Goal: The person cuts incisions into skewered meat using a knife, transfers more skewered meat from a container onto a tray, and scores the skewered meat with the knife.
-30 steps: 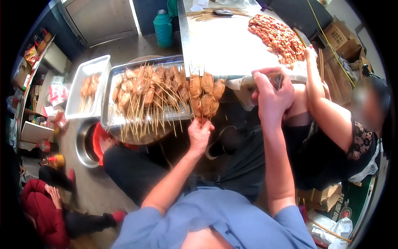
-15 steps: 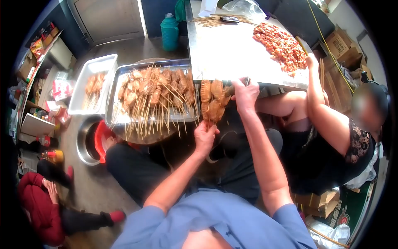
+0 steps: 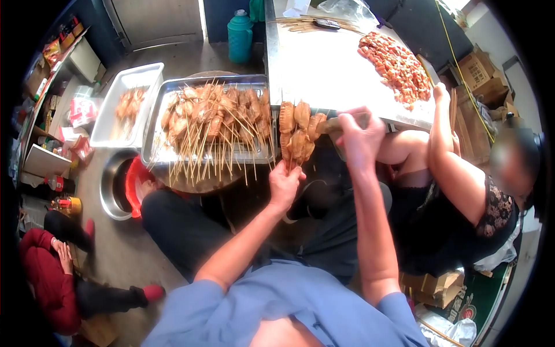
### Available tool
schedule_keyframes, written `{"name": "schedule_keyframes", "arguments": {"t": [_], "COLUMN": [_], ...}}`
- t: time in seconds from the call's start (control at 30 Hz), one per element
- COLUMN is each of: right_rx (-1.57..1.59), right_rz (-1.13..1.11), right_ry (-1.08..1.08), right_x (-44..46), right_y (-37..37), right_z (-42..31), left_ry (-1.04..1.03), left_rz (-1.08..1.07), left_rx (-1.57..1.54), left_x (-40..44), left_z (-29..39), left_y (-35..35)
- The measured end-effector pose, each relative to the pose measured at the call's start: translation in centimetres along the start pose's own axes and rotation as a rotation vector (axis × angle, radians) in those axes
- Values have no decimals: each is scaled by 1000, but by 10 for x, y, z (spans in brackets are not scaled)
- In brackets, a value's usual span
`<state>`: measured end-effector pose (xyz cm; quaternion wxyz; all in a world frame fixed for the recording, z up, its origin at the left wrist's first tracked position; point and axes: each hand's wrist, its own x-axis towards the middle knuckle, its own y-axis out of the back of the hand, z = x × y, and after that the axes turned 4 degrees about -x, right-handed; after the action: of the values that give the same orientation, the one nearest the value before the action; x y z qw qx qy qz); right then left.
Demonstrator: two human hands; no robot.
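Note:
My left hand (image 3: 286, 185) is closed around the lower ends of several skewered chicken wings (image 3: 298, 136), which fan upward, browned and glossy. To their right, my right hand (image 3: 361, 137) is closed and blurred by motion. From it a flat greyish-brown tool (image 3: 332, 125) points left, its tip at the rightmost wing; I cannot tell what kind it is. Left of my hands a metal tray (image 3: 151, 136) bears a heap of similar skewered wings (image 3: 217, 113), their bare sticks toward me.
A white tub (image 3: 110, 130) with more skewers stands at left, above a metal basin (image 3: 107, 194) and a red container (image 3: 134, 182). The white-topped table (image 3: 312, 69) bears diced meat (image 3: 396, 66) and loose sticks (image 3: 300, 24). One person sits at right, another at lower left.
My right hand has moved right and slightly down, drawing the tool away from the wings. My left hand keeps hold of the skewers. The whole view has shifted slightly.

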<state>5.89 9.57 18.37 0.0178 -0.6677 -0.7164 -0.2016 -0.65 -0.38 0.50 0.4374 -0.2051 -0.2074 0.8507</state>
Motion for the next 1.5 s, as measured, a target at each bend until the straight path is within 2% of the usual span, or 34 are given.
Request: {"name": "schedule_keyframes", "arguments": {"t": [0.07, 0.17, 0.23, 0.33, 0.43, 0.53, 0.57, 0.6, 0.7, 0.87, 1.0, 1.5], "right_rx": [36, 41, -50, -181, -188, -203, -120, -121, -26, 117, 212, 248], "right_rz": [-8, -60, -71, -87, -33, -28, -49, -51, -71, -19, 58, 8], "right_ry": [-161, -201, -20, 52, 117, 14, -119, -122, 17, 80, 89, 38], "right_x": [6, 7, -4, -12, -15, -1, -1, -2, -14, -44, -60, -65], "right_y": [-18, -14, -4, 14, 3, -17, -18, -15, 10, 55, 70, 65], "right_z": [30, 32, 2, -36, -16, 28, 27, 24, 7, -28, -31, -21], "left_ry": [7, 32, 19, -5, 23, 36, 30, 33, 53, 98, 117, 125], "left_rz": [-8, 22, 21, 13, 12, -5, -14, -11, 6, -21, -32, -24], "left_rx": [20, 34, 26, 2, -13, -14, -14, -13, -2, -60, -88, -108], "left_x": [2, 3, 5, 6, 4, 5, 4, 4, 6, 3, 2, 0], "left_z": [4, 4, -1, -3, -2, 3, 4, 4, 3, 3, 3, 7], "left_y": [3, 5, 5, -1, -1, 0, 0, 1, 1, -6, -6, -7]}}
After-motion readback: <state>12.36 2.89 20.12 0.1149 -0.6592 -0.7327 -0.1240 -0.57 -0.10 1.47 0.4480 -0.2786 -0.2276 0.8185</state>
